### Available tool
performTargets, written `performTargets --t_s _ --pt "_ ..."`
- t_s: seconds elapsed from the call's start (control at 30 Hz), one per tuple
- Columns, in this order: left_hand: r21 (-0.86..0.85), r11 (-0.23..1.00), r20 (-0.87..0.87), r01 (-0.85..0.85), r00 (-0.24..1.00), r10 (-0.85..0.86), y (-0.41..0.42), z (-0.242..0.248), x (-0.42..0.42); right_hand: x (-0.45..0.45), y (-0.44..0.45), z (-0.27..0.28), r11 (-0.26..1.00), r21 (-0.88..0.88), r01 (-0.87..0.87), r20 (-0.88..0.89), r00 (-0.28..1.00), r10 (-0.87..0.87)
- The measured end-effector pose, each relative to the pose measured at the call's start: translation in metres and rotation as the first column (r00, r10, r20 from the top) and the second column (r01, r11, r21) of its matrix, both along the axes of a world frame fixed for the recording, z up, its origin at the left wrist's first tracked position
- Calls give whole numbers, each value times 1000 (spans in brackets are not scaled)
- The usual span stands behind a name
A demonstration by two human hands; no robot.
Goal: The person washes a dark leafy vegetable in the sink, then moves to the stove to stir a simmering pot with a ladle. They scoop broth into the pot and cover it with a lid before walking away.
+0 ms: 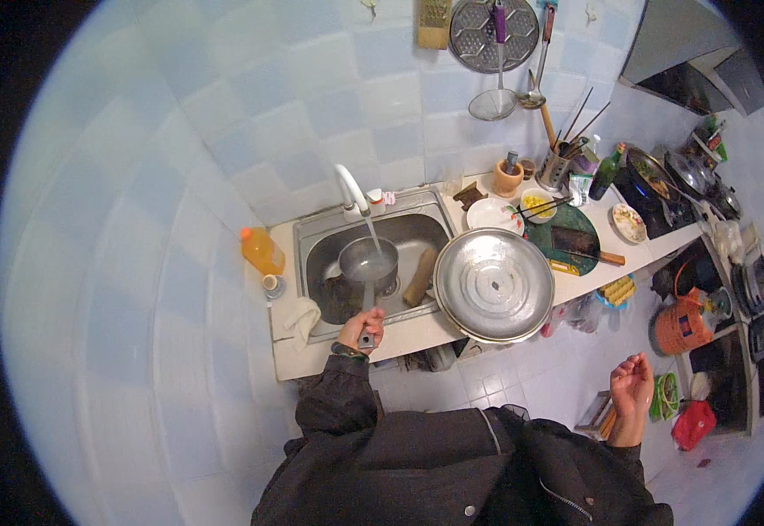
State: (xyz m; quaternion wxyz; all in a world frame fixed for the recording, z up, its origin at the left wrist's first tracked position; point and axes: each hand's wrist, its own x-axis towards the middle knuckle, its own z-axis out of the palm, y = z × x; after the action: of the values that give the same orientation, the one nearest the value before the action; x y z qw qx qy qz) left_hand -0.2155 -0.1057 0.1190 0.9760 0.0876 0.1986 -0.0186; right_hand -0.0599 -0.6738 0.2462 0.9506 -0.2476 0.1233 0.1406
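My left hand (363, 329) grips the handle of a small metal saucepan (359, 260) held over the sink (313, 246). A stream of water runs from the white faucet (352, 187) into the pan. Beneath it in the basin, a brown cylindrical piece (420, 276), whose kind I cannot tell, leans near the drain. My right hand (630, 384) is raised out to the right, away from the counter, its fingers loosely bent and nothing seen in them. Between my hands, a large round metal lid (495, 289) lies at the counter's front edge, covering whatever is under it.
An orange bottle (262, 251) and a white cloth (303, 319) sit left of the sink. Rightward are a plate (490, 215), a bowl of yellow food (537, 205) and a cleaver (585, 246) on a green board (576, 227). A wok (648, 174) stands on the stove.
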Motion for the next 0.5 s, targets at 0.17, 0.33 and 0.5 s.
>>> performTargets --t_s 0.17,0.33,0.5 --pt "-213 970 -62 -112 993 101 -16 -1 5 8 -19 6 1000 -14 -8 60 998 9" --pt "-180 966 -121 -187 979 167 -23 -2 9 17 -39 2 1000 -9 -13 53 999 14" --pt "-131 973 -82 -190 980 181 -32 6 12 23 -42 5 1000 -6 -30 49 998 30"
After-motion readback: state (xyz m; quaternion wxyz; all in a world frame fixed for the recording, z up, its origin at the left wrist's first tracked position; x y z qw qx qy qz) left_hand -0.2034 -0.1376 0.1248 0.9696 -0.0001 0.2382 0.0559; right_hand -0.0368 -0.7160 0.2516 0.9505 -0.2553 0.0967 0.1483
